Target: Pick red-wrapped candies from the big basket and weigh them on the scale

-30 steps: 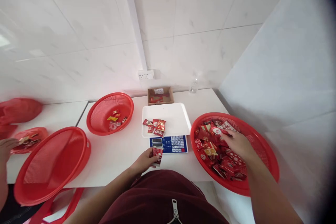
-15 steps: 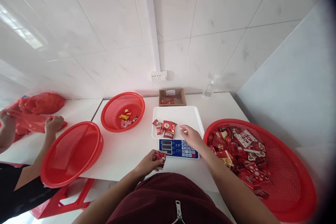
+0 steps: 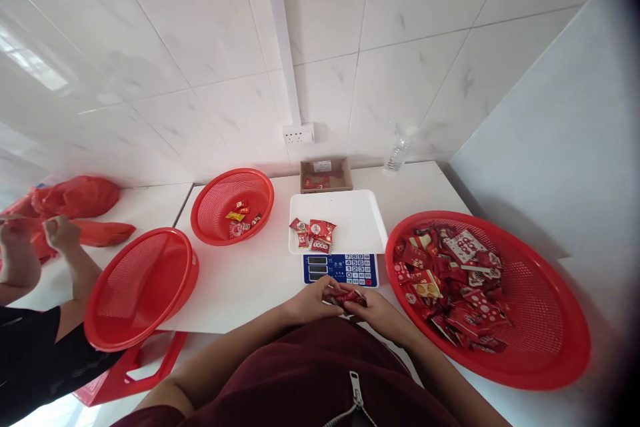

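Just in front of my body, my left hand (image 3: 319, 301) and my right hand (image 3: 375, 308) come together around red candy packets (image 3: 350, 299). The fingers of both hands are closed on them, and they cover much of the wrappers. Beyond my hands stands a digital scale (image 3: 341, 273) with a blue keypad and a white pan (image 3: 355, 213). Several red wrapped candies (image 3: 320, 230) lie in a small group on the pan's left side. To the right, a large red basket (image 3: 545, 320) holds a heap of mixed red packets (image 3: 450, 280).
A smaller red basket (image 3: 207, 213) with a few candies stands left of the scale. Nearer, another red basket (image 3: 145, 300) tilts at the table edge. Behind the scale are a cardboard box (image 3: 345, 180) and a clear bottle (image 3: 397, 155). At far left, a co-worker's hands (image 3: 63, 233) are near red bags (image 3: 85, 197).
My right hand has drawn back from the pan to meet my left hand, which has shifted right. Both hands now hold packets together. The candies on the pan stay put.
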